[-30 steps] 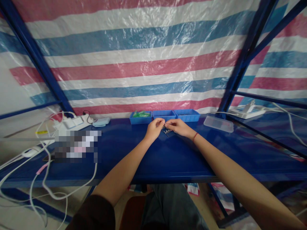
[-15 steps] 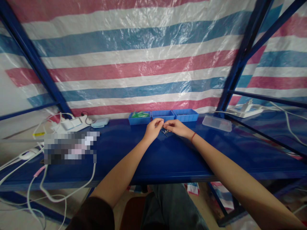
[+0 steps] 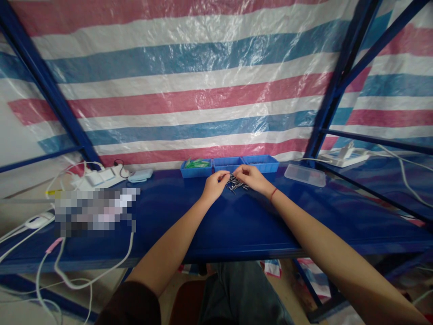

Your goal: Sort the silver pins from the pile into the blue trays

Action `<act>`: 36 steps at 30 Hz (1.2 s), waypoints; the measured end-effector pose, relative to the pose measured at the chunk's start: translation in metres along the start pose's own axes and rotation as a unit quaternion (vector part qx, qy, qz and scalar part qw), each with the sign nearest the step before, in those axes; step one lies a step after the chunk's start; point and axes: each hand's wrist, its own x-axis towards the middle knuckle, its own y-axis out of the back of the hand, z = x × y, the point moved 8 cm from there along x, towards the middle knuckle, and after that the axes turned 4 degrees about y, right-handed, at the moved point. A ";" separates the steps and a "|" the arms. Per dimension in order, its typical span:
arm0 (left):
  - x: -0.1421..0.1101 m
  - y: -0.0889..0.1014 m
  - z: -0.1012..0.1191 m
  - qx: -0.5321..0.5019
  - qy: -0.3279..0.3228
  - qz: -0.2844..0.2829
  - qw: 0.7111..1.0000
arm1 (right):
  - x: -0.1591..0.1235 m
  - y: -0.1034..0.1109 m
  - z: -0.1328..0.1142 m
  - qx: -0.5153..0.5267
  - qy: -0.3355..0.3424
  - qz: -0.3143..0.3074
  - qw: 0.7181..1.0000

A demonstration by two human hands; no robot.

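A small heap of thin dark metal pieces, screw-like in shape (image 3: 238, 184), lies on the blue table (image 3: 216, 225) between and below my hands. My left hand (image 3: 216, 184) is at the left of the heap, thumb and fingertips pinched together; what they hold is too small to name. My right hand (image 3: 250, 177) hovers over the heap's right side, fingers curled and closed, their tips near those of the left hand. Whatever the right fingertips grip cannot be made out. Behind the hands stands the middle blue bin (image 3: 227, 162).
The left blue bin (image 3: 196, 169) holds green items; the right blue bin (image 3: 261, 164) has small pieces inside. A clear plastic lid (image 3: 305, 175) lies to the right. On the left are a power strip (image 3: 98, 177), a pale blue case (image 3: 140, 175) and white cables (image 3: 98, 282).
My right hand has lifted and moved slightly apart from the left, exposing more of the metal heap. The left hand has shifted only a little.
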 end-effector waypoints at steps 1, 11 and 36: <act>0.000 -0.001 0.000 0.007 0.002 -0.002 1.000 | 0.001 0.005 0.000 -0.014 -0.001 0.015 1.000; -0.017 -0.030 0.005 0.229 -0.069 -0.161 0.957 | -0.021 0.117 0.069 -0.227 -0.208 0.362 0.880; -0.018 -0.034 0.004 0.250 -0.093 -0.204 0.942 | 0.000 0.072 0.048 -0.162 -0.116 0.209 0.957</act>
